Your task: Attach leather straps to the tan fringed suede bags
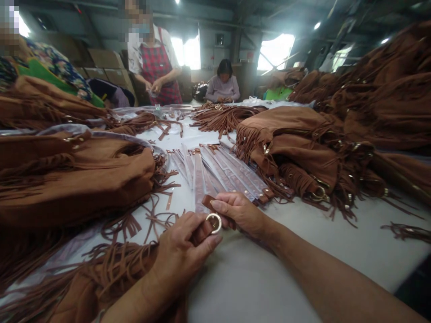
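Near the table's front, my left hand point(183, 244) is closed around a brown strap tab that carries a round gold-coloured ring point(214, 223). Just to its right, my right hand point(237, 211) pinches a brown leather strap point(208, 201), whose end sticks out past the thumb. How far the strap runs inside or below the right hand is hidden. A brown fringed suede bag point(77, 287) lies under my left forearm. Beyond both hands, several straps in clear plastic sleeves point(218, 168) are spread out on the white table point(242, 278).
Brown fringed bags are piled at the left point(74, 179) and right point(296, 148). A bundle of brown straps point(225, 117) lies farther back. One person in a red checked apron point(160, 67) stands across the table; another person point(223, 85) sits at the far end.
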